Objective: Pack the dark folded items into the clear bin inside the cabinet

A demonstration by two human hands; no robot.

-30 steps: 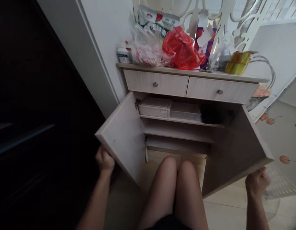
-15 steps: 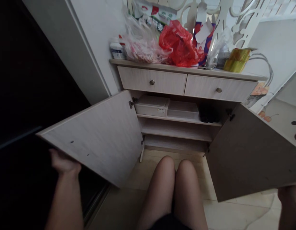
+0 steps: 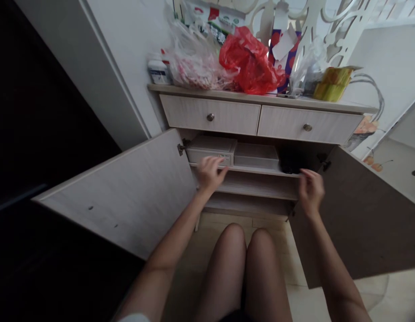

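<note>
My left hand (image 3: 210, 173) is in front of the upper shelf, its thumb and fingers apart with nothing held. Just behind it sits a white box (image 3: 210, 150) with a small label, and a second pale box (image 3: 256, 156) stands to the right. My right hand (image 3: 310, 188) hovers by the right end of the shelf, fingers bent and slightly blurred, holding nothing that I can see. A dark object (image 3: 289, 162), too dim to name, lies on the shelf close to it. Both cabinet doors, left (image 3: 126, 192) and right (image 3: 358, 219), stand wide open.
Two drawers with round knobs, left (image 3: 183, 112) and right (image 3: 335, 127), are closed above the shelves. On the cabinet top lie a red plastic bag (image 3: 249, 62), a clear bag (image 3: 197, 67), a white bottle (image 3: 158, 71) and a yellow package (image 3: 333, 83). My knees are below.
Both hands have let go of the door edges and moved inward and forward to the upper shelf. The left door has swung slightly wider.
</note>
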